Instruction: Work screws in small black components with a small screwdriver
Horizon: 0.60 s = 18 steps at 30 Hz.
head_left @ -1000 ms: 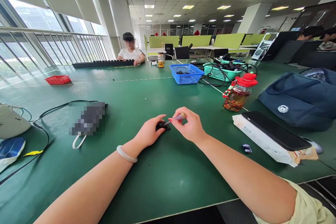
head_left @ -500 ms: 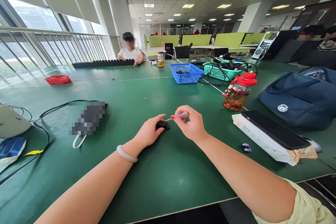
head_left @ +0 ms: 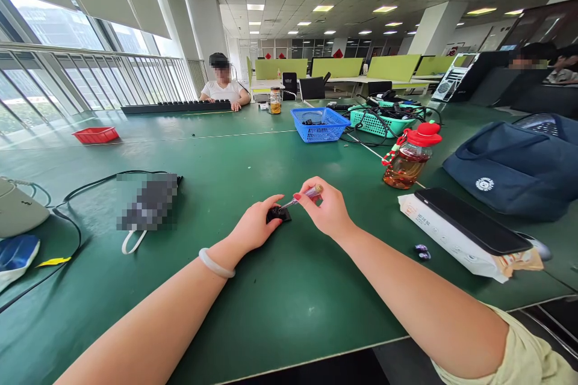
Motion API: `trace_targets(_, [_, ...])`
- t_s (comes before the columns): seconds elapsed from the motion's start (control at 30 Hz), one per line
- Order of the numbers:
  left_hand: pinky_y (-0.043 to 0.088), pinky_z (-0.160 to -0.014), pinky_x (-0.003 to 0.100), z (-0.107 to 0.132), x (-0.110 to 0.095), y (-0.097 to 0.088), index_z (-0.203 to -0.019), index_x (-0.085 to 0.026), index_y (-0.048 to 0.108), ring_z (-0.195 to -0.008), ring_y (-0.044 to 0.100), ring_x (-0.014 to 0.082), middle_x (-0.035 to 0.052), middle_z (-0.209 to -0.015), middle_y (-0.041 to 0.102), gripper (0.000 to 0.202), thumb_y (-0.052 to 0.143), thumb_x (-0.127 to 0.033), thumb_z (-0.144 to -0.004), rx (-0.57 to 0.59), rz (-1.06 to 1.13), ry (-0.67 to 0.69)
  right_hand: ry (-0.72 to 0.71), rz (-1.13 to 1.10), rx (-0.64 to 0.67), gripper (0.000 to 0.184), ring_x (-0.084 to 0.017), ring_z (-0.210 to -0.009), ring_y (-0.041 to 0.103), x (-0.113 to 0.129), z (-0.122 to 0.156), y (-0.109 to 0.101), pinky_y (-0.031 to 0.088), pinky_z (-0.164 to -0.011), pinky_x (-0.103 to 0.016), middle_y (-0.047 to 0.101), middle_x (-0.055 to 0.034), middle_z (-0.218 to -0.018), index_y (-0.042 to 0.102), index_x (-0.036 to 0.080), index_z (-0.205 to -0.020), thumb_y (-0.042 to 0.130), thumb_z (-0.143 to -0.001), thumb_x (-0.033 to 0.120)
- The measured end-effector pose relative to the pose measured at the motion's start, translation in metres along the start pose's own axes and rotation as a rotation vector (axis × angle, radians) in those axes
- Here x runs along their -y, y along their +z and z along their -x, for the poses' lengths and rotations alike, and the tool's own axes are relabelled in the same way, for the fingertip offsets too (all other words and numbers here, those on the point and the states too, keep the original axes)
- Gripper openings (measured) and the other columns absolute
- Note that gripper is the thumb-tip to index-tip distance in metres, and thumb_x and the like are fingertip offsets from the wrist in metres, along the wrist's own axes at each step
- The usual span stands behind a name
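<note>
Near the middle of the green table (head_left: 217, 174) lies a small black part (head_left: 279, 214), its details too small to make out. My left hand (head_left: 256, 224) grips it, thumb on the near side and fingers on the far side. In my right hand (head_left: 326, 204) is a screwdriver (head_left: 309, 192) with a pale, see-through handle, pinched between thumb and fingers. Its metal shaft slants down to the left and the tip meets the top of the black part. Whether the tip sits in a screw is hidden.
A blue basket (head_left: 320, 125), a green basket (head_left: 377, 123) with cables, and a red-lidded bottle (head_left: 406, 159) stand beyond my hands. Right are a phone (head_left: 469, 219) on a tissue pack and a navy bag (head_left: 515, 168). A red tray (head_left: 96, 135) is left; another person (head_left: 224, 90) sits opposite.
The screwdriver is tilted slightly more steeply, with its tip over the black part. My right hand has shifted a little up and left; my left hand keeps its grip.
</note>
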<state>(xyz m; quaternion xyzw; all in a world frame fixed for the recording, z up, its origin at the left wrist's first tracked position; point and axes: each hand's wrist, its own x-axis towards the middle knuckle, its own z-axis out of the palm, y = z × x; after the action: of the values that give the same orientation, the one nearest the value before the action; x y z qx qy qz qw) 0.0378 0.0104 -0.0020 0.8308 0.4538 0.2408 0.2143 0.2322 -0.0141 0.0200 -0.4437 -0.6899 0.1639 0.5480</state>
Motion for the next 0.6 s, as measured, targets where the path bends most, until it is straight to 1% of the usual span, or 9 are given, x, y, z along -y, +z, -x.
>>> trace_targets(0.1, [0.048,-0.099,0.043,0.0,-0.002,0.0,-0.136,-0.025,0.048,-0.107,0.063,0.0251,0.003,-0.116,0.071,0.055,0.057,-0.02,-0.083,0.001,-0.011,-0.024,0.066,-0.056,-0.023,0.029,-0.013,-0.054,0.053,-0.002,-0.001,0.0,0.043,-0.053,-0.025,0.055,0.002,-0.062,0.052,0.022,-0.073,0.062,-0.084,0.047])
trace_targets(0.2, [0.048,-0.099,0.043,0.0,-0.004,-0.001,-0.137,-0.024,0.047,-0.107,0.062,0.0255,0.0029,-0.117,0.07,0.055,0.057,-0.02,-0.083,0.012,-0.034,-0.042,0.168,-0.145,-0.042,0.033,-0.013,-0.052,0.053,-0.008,-0.003,0.002,0.043,-0.052,-0.025,0.053,0.0033,-0.058,0.051,0.022,-0.074,0.063,-0.082,0.052])
trace_targets(0.3, [0.047,-0.099,0.042,0.0,-0.006,-0.002,-0.138,-0.024,0.046,-0.108,0.061,0.0256,0.003,-0.117,0.07,0.056,0.055,-0.02,-0.083,0.025,-0.054,-0.037,0.278,-0.21,-0.046,0.034,-0.014,-0.054,0.055,-0.016,-0.006,0.002,0.045,-0.055,-0.026,0.055,0.0036,-0.059,0.051,0.022,-0.077,0.064,-0.08,0.054])
trace_targets(0.37, [0.047,-0.099,0.042,-0.001,-0.007,-0.002,-0.139,-0.023,0.045,-0.108,0.06,0.0255,0.0032,-0.117,0.07,0.056,0.055,-0.02,-0.083,0.035,-0.067,-0.037,0.328,-0.222,-0.043,0.035,-0.014,-0.055,0.057,-0.021,-0.008,0.001,0.046,-0.058,-0.027,0.056,0.0036,-0.06,0.051,0.022,-0.078,0.065,-0.079,0.054])
trace_targets(0.47, [0.047,-0.099,0.042,-0.001,-0.006,-0.003,-0.139,-0.024,0.045,-0.109,0.06,0.0256,0.0035,-0.117,0.07,0.057,0.056,-0.021,-0.083,0.04,-0.083,-0.04,0.338,-0.222,-0.042,0.035,-0.014,-0.057,0.057,-0.023,-0.008,0.001,0.046,-0.059,-0.027,0.056,0.0036,-0.062,0.051,0.022,-0.078,0.066,-0.078,0.054])
trace_targets(0.6, [0.048,-0.099,0.042,0.0,-0.004,-0.001,-0.139,-0.025,0.045,-0.111,0.059,0.0256,0.0034,-0.116,0.07,0.056,0.055,-0.021,-0.084,0.018,-0.084,-0.02,0.225,-0.17,-0.022,0.034,-0.014,-0.06,0.056,-0.016,-0.004,0.001,0.046,-0.06,-0.027,0.057,0.0024,-0.066,0.052,0.022,-0.077,0.065,-0.082,0.053])
